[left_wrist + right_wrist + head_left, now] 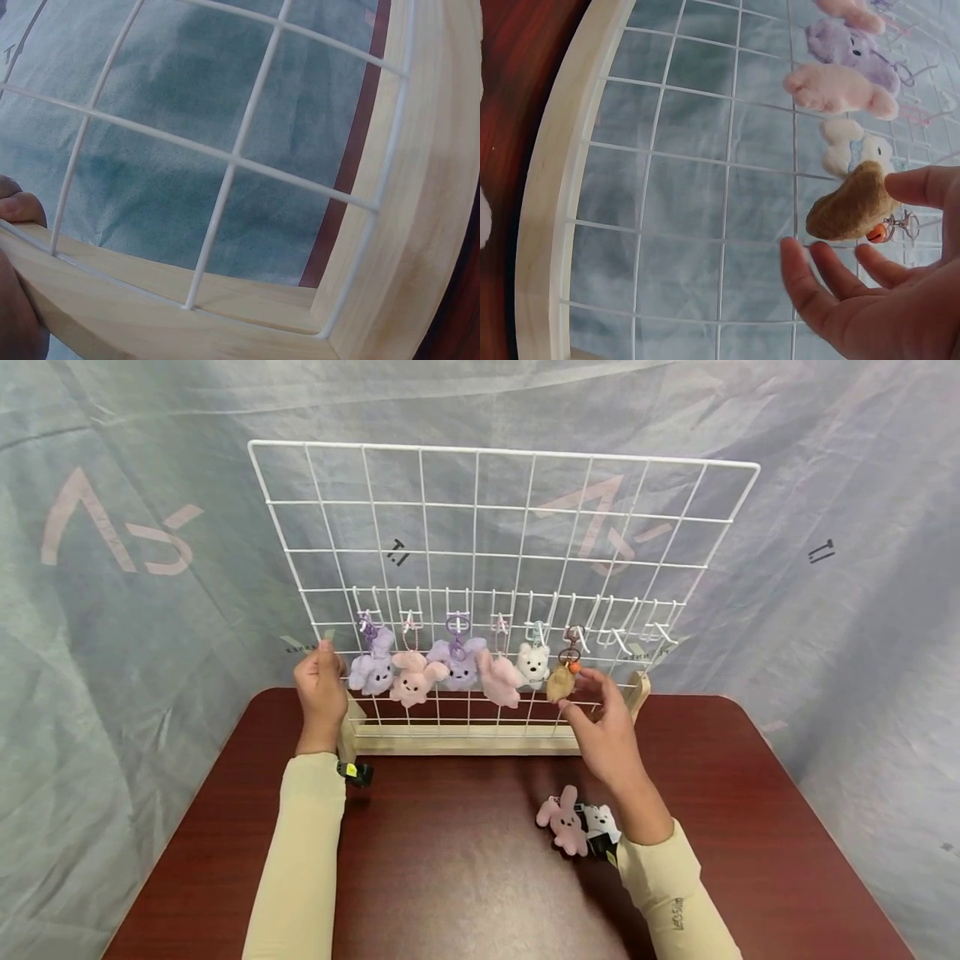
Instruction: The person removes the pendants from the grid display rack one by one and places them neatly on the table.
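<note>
My left hand (pixel 321 689) grips the left side of a white wire grid rack (pixel 476 556). In the left wrist view, fingertips (pixel 22 206) show on one side of the wooden frame (pixel 142 300) and the thumb on the other. A brown plush keychain (pixel 560 683) with an orange bell (pixel 574 667) hangs from a hook. Around it my right hand (pixel 606 731) is spread, the thumb at the plush and the other fingers extended below it in the right wrist view. Left of it hang a white bear keychain (pixel 533 665) and several pink and purple plush keychains (pixel 460 667).
Bare hooks (pixel 658 631) are on the grid's right side. A pink bunny keychain (pixel 567 827) and a white bear keychain (pixel 602 821) lie on the dark red table (pixel 450 860), beside my right wrist. Grey cloth (pixel 150 652) hangs behind.
</note>
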Tool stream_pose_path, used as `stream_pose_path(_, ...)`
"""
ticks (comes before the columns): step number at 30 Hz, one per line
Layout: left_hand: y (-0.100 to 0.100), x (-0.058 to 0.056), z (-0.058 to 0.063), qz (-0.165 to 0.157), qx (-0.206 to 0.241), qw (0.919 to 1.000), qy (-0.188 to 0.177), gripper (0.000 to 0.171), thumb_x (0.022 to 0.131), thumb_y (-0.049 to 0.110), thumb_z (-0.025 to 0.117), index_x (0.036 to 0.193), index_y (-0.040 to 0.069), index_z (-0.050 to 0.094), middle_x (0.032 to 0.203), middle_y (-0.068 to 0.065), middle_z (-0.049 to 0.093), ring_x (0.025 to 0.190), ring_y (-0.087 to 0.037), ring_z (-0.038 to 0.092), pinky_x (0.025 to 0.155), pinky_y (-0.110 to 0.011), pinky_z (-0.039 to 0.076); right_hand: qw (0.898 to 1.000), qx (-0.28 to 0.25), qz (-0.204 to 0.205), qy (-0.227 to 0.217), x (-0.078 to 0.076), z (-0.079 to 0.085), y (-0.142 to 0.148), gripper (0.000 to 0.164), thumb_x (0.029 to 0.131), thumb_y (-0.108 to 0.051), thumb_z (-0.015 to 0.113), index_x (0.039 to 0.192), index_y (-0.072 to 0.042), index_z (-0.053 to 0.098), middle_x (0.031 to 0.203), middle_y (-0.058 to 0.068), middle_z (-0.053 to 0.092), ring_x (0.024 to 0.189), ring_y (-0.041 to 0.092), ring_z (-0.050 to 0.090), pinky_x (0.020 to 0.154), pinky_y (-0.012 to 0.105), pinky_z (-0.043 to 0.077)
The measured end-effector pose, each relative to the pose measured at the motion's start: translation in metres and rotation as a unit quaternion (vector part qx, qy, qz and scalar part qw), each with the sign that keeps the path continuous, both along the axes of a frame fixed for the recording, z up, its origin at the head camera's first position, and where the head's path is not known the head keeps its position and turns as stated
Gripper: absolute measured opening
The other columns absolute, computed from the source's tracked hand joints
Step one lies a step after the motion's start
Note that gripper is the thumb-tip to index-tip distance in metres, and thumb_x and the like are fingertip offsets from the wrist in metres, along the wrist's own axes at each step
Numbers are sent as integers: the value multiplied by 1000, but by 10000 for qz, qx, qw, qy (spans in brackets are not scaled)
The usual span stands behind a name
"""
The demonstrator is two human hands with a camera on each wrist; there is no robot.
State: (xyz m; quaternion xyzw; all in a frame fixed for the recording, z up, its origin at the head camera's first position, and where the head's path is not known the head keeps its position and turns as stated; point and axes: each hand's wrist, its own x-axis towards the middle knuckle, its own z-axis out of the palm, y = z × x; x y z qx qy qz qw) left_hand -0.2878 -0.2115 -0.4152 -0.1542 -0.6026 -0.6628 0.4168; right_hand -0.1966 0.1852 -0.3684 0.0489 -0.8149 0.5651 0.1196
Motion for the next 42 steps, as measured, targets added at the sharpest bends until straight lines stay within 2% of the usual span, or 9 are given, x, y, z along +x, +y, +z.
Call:
stream_pose_path(7,0,1,-2,98,-3,9999,-120,60,112,19,48,61,-8,29,55,10,31,51,-5,29,55,-23,25,9969,-514,-150,582,-1,2,-5,48,98,-5,69,144,-7,55,141,14,62,125,25,61,89,16,50)
stream_pose_path(13,-1,0,-3,54,-6,10000,-35,62,112,22,48,62,-7,29,56,10,31,51,-6,29,54,-23,24,9953,-465,-174,828,-3,3,-8,51,95,2,70,144,-5,56,139,15,61,121,23,62,87,14,50)
stream_pose_path(19,-1,-1,-3,18,-9,10000,31,63,113,24,49,61,-7,28,56,9,30,50,-6,27,54,-23,22,9965,-283,-190,758,-5,5,-11,55,95,-2,72,147,-5,55,134,19,58,117,26,61,88,15,50)
stream_pose_path(23,-2,-2,-2,-8,27,10000,36,63,112,23,50,61,-7,27,56,8,29,50,-6,26,53,-23,21,9980,-214,-129,583,-5,7,-13,61,97,-11,75,153,-8,50,139,17,59,120,28,63,88,17,51)
stream_pose_path(31,-2,-2,-1,-2,38,10000,68,61,112,19,48,61,-7,27,55,8,28,50,-6,27,53,-23,21,9983,-502,139,266,-9,6,-16,70,100,-13,71,162,-12,39,149,16,56,131,31,63,91,10,50)
stream_pose_path(34,-2,-2,-2,-3,27,10000,28,61,112,19,48,62,-7,27,56,8,28,50,-6,27,54,-24,22,9980,-556,188,214,-10,6,-17,72,100,-13,71,163,-12,36,150,16,56,133,31,62,96,17,52)
stream_pose_path(39,-2,-1,-2,-17,-9,10000,3,61,112,19,47,61,-7,27,56,7,28,51,-7,26,54,-24,22,9984,-496,234,129,-11,6,-18,76,101,-19,70,166,-13,31,159,17,50,142,32,57,111,43,50)
stream_pose_path(40,-2,-1,-2,-25,-12,10000,7,61,112,19,47,62,-7,27,56,7,28,51,-7,25,54,-24,22,9985,-479,246,123,-11,6,-18,76,102,-20,70,166,-13,30,161,16,49,144,31,55,112,45,49)
stream_pose_path(42,-2,-1,-1,-45,-17,10000,17,61,113,19,47,62,-7,27,56,6,27,50,-7,25,54,-24,21,9984,-477,258,148,-12,7,-19,77,102,-20,70,166,-13,29,162,16,48,146,29,54,110,40,50)
